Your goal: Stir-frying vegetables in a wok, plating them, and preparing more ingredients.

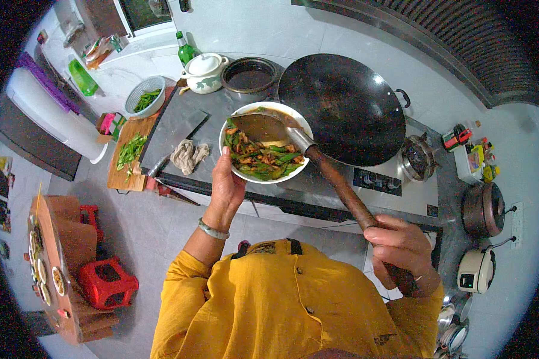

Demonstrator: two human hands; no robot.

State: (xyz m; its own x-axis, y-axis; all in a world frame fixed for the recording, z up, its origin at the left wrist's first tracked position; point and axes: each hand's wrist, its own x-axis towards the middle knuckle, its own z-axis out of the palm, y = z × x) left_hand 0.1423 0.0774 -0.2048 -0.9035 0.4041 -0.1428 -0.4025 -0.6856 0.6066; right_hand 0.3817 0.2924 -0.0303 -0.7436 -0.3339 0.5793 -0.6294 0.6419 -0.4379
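My left hand grips the near left rim of a white bowl, with the thumb up on the edge. Green pepper pieces and browned bits fill its near part. My right hand is wrapped around the wooden handle of a wok spatula. The spatula's broad metal blade lies over the far half of the bowl and hides some of the contents. Just beyond the bowl, to the right, a large black wok sits on the stove, with only a thin residue inside.
A cleaver and a crumpled cloth lie on the counter at left, near a cutting board with chopped greens. Behind stand a lidded white pot and a dark pot. A red stool is on the floor at left.
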